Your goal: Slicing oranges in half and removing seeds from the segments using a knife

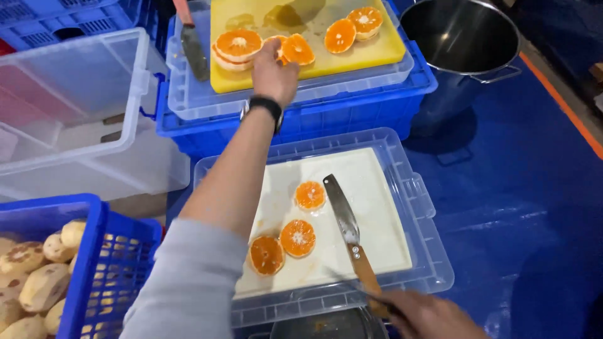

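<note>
Head view: left hand on an orange slice at the far board, right hand gripping a knife by the near board.

The left hand (274,74) reaches to twelve o'clock, fingers closed on an orange slice (295,49) on the yellow cutting board (377,47), beside other halves. The right hand (427,314), at five o'clock, grips the knife (348,232) by its wooden handle, blade resting flat on the white cutting board (377,213), clear of three slices (298,238). A second knife (191,44), steel pot (461,37) and crate of peeled fruit (38,276) surround; nothing blocks the reach.
</note>
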